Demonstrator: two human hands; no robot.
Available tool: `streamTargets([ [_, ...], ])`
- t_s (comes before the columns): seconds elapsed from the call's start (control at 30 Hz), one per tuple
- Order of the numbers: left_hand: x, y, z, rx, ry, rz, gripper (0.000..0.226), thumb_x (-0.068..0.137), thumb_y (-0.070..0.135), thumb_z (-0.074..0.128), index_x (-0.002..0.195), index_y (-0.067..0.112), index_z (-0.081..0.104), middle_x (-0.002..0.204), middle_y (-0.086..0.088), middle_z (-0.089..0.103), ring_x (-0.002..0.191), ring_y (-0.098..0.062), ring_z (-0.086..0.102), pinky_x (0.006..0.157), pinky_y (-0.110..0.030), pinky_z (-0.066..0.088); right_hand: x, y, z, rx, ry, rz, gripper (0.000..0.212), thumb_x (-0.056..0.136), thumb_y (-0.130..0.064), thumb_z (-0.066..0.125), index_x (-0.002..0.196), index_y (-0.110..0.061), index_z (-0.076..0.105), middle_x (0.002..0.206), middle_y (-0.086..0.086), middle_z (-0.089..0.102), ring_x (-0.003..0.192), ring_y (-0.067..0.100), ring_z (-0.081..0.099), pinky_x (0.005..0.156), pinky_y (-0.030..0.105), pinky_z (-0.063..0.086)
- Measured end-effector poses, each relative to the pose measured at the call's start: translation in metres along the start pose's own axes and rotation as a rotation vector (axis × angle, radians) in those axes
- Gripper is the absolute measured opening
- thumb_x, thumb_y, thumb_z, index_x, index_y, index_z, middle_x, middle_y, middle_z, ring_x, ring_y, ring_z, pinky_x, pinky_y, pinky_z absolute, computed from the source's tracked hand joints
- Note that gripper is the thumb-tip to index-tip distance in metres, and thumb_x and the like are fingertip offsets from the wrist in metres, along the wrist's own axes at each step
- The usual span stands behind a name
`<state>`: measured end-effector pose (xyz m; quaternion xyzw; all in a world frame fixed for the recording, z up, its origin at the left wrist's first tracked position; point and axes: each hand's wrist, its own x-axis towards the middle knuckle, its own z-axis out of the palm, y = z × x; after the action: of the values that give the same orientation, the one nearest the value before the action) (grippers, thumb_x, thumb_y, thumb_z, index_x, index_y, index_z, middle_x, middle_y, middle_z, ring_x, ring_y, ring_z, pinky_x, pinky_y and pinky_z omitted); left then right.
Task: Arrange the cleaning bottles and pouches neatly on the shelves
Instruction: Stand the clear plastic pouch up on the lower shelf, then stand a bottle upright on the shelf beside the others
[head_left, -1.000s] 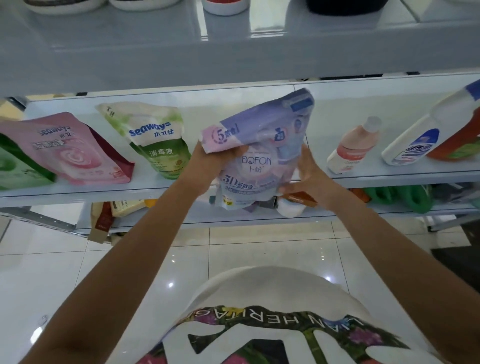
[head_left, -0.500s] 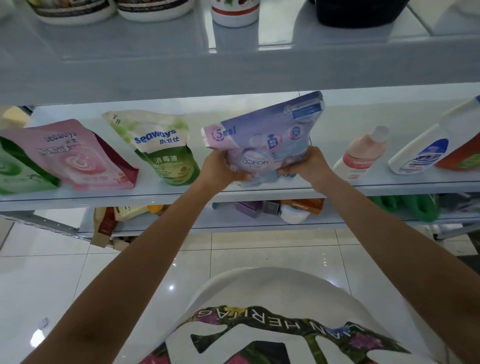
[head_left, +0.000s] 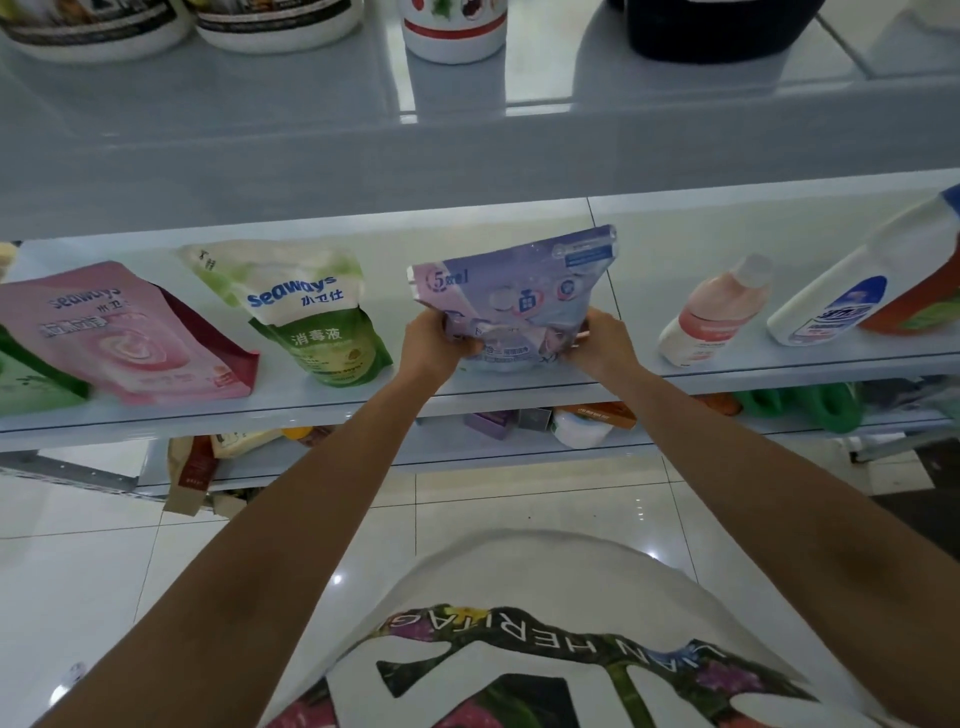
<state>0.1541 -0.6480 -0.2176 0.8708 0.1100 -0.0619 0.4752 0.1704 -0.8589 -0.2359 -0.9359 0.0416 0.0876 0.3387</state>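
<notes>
Head view: gripping a purple pouch (head_left: 519, 291) by its lower part, fingers of the left hand (head_left: 434, 345) curling round the bottom left corner, fingers of the right hand (head_left: 605, 343) pinching the bottom right. Holding it upright at the front of the middle shelf (head_left: 639, 270), base touching or just above it, cannot tell which. Showing, left of the left fingers, a green pouch (head_left: 311, 317) near and a pink pouch (head_left: 135, 338) beyond; right of the right fingers, a pink bottle (head_left: 714, 312), then a white bottle (head_left: 841, 291), both leaning.
</notes>
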Motion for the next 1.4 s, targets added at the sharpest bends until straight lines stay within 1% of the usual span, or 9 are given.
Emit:
streamTargets([
  [0.4, -0.021, -0.042, 0.018, 0.091, 0.120, -0.020, 0.052, 0.086, 0.039, 0.069, 0.118, 0.005, 0.046, 0.111, -0.008, 0.057, 0.094, -0.023, 0.055, 0.071, -0.033, 0.041, -0.030, 0.030, 0.008, 0.189, 0.087, 0.115, 0.048, 0.078, 0.001, 0.068, 0.123, -0.008, 0.054, 0.122, 0.009, 0.061, 0.110, 0.024, 0.057, 0.092, 0.033, 0.047],
  [0.5, -0.045, -0.055, 0.032, 0.227, 0.332, 0.048, 0.028, 0.091, 0.025, 0.063, 0.099, 0.002, 0.048, 0.098, -0.013, 0.049, 0.090, -0.030, 0.050, 0.069, -0.029, 0.032, -0.051, 0.060, -0.003, 0.258, 0.187, 0.208, 0.037, 0.079, 0.003, 0.062, 0.113, -0.009, 0.059, 0.113, 0.007, 0.064, 0.104, 0.021, 0.060, 0.091, 0.030, 0.048],
  [0.6, -0.061, -0.061, 0.054, 0.395, 0.222, 0.309, 0.006, 0.086, 0.000, 0.058, 0.089, 0.002, 0.053, 0.089, -0.014, 0.051, 0.083, -0.033, 0.052, 0.065, -0.040, 0.044, -0.063, 0.089, -0.023, 0.244, 0.289, 0.349, 0.026, 0.081, -0.002, 0.064, 0.103, -0.011, 0.055, 0.105, 0.005, 0.062, 0.096, 0.020, 0.058, 0.081, 0.028, 0.046],
  [0.73, -0.072, -0.048, 0.108, 0.538, 0.018, 0.601, 0.040, 0.073, -0.003, 0.067, 0.113, 0.002, 0.060, 0.112, -0.018, 0.062, 0.101, -0.037, 0.060, 0.084, -0.045, 0.054, -0.056, 0.117, -0.059, 0.280, 0.468, 0.387, 0.060, 0.071, -0.005, 0.076, 0.120, -0.010, 0.042, 0.123, 0.010, 0.051, 0.107, 0.025, 0.055, 0.086, 0.034, 0.049],
  [0.83, -0.070, -0.018, 0.156, 0.616, -0.047, 0.672, 0.069, 0.079, 0.002, 0.062, 0.144, 0.009, 0.040, 0.148, -0.012, 0.043, 0.137, -0.029, 0.039, 0.111, -0.042, 0.032, -0.039, 0.124, -0.086, 0.387, 0.303, 0.147, 0.087, 0.064, -0.006, 0.083, 0.136, -0.008, 0.033, 0.132, 0.003, 0.043, 0.117, 0.015, 0.043, 0.098, 0.029, 0.040],
  [0.97, -0.074, 0.021, 0.214, 0.765, -0.116, 0.423, 0.078, 0.092, 0.017, 0.053, 0.154, 0.014, 0.006, 0.163, -0.007, 0.001, 0.150, -0.025, -0.001, 0.119, -0.039, 0.002, -0.016, 0.120, -0.110, 0.494, 0.052, 0.012, 0.082, 0.064, 0.000, 0.083, 0.133, -0.008, 0.039, 0.124, 0.003, 0.051, 0.115, 0.018, 0.048, 0.097, 0.030, 0.043],
  [1.13, -0.073, 0.042, 0.247, 0.756, -0.152, 0.126, 0.083, 0.094, 0.024, 0.056, 0.153, 0.007, 0.000, 0.162, -0.013, -0.008, 0.149, -0.030, -0.009, 0.121, -0.041, 0.002, -0.013, 0.124, -0.133, 0.525, -0.122, -0.058, 0.062, 0.069, -0.007, 0.082, 0.124, -0.009, 0.053, 0.114, 0.004, 0.062, 0.094, 0.011, 0.057, 0.090, 0.026, 0.051],
  [1.3, -0.086, 0.103, 0.231, -0.263, -0.099, -0.062, 0.046, 0.096, 0.003, 0.050, 0.140, 0.003, 0.036, 0.136, -0.015, 0.049, 0.125, -0.031, 0.049, 0.086, -0.022, 0.050, -0.038, 0.139, -0.144, 0.453, -0.146, -0.062, 0.063, 0.067, -0.019, 0.085, 0.122, -0.013, 0.057, 0.118, 0.002, 0.062, 0.107, 0.015, 0.054, 0.097, 0.029, 0.045],
  [1.4, -0.094, 0.138, 0.213, -0.623, -0.127, 0.085, 0.046, 0.090, 0.014, 0.051, 0.136, 0.009, 0.049, 0.133, -0.016, 0.058, 0.120, -0.031, 0.056, 0.091, -0.033, 0.051, -0.053, 0.150, -0.152, 0.438, -0.288, -0.081, 0.056, 0.066, -0.017, 0.085, 0.116, -0.013, 0.061, 0.114, 0.005, 0.066, 0.106, 0.021, 0.059, 0.095, 0.040, 0.049],
])
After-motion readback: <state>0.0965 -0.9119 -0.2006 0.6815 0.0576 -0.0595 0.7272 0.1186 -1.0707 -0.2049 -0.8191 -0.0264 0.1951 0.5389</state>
